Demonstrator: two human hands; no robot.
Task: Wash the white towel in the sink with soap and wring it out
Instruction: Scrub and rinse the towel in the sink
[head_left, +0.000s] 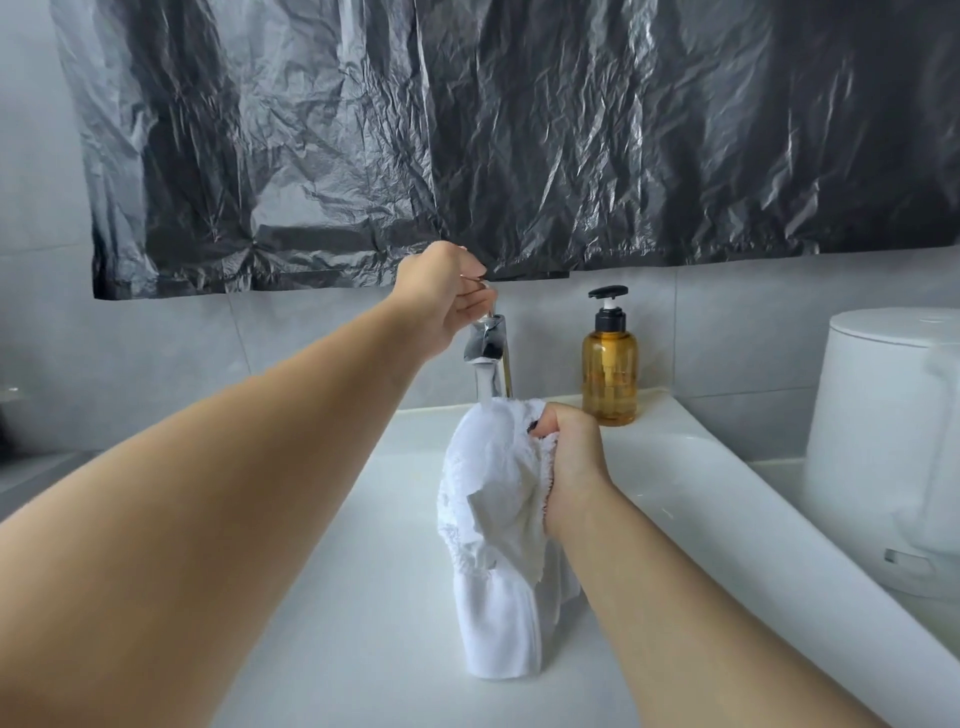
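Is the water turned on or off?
On. A stream of water runs from the faucet onto the white towel held by the right hand. The left hand is on the handle.

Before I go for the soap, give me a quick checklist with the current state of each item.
1. Water running from chrome faucet: ok.
2. White terry towel under the stream: ok, top edge only.
3. Right hand gripping towel: ok.
4. Left hand free for soap: not ok, on the faucet handle.
5. Amber pump soap bottle upright on white sink ledge: ok.
6. Towel fully wet: cannot tell.
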